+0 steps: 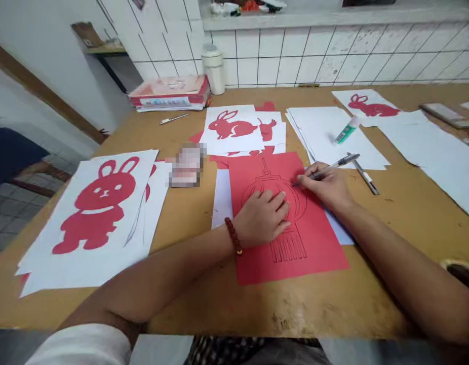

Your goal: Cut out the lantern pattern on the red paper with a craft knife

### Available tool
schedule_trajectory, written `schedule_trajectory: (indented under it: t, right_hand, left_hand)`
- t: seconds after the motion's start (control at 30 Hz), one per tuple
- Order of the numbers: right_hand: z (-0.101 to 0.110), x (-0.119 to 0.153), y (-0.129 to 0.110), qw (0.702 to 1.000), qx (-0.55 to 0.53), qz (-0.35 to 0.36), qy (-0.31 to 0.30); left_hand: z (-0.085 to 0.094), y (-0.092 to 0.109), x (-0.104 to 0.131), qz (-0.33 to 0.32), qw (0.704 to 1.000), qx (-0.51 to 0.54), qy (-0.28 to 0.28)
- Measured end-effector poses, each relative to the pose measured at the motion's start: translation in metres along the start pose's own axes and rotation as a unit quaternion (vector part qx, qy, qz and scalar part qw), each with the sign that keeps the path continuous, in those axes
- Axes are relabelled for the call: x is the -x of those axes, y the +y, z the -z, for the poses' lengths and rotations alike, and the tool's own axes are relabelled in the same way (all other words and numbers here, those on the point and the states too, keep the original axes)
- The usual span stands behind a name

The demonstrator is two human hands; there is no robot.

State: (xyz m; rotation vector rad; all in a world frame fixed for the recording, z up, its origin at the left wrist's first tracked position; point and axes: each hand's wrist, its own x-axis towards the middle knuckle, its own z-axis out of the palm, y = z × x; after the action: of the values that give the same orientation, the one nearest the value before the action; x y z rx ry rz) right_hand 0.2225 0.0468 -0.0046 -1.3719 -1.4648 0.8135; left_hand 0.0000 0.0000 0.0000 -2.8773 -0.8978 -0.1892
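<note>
A sheet of red paper (pixel 320 253) lies on the table in front of me, on top of a white sheet (pixel 221 195). Dark lines on it outline a lantern (pixel 289 249) with a loop on top and a fringe below. Flat across the lantern's middle rests my left hand (pixel 263 218), fingers slightly spread and holding nothing, a beaded bracelet at the wrist. My right hand (pixel 327 188) grips a pen (pixel 345 160), its tip at the lantern's upper right outline. The palm partly covers the drawing.
Sheets with a red paper rabbit (pixel 101 210) lie left, near a pixelated rectangular object (pixel 187 166). Behind are another rabbit sheet (pixel 230 126), a glue stick (pixel 347 130) on white paper and a second pen (pixel 365 176). A bottle (pixel 213 71) and a paper stack (pixel 169 94) stand by the wall.
</note>
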Motion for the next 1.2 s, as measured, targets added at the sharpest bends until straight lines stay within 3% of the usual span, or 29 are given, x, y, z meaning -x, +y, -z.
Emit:
schedule_trajectory:
  t: [1.2]
  right_hand:
    - [-0.0014, 0.0023, -0.0054, 1.0, 0.025, 0.008, 0.0]
  left_hand:
    - [-0.0014, 0.0012, -0.001, -0.003, 1.0, 0.0, 0.017]
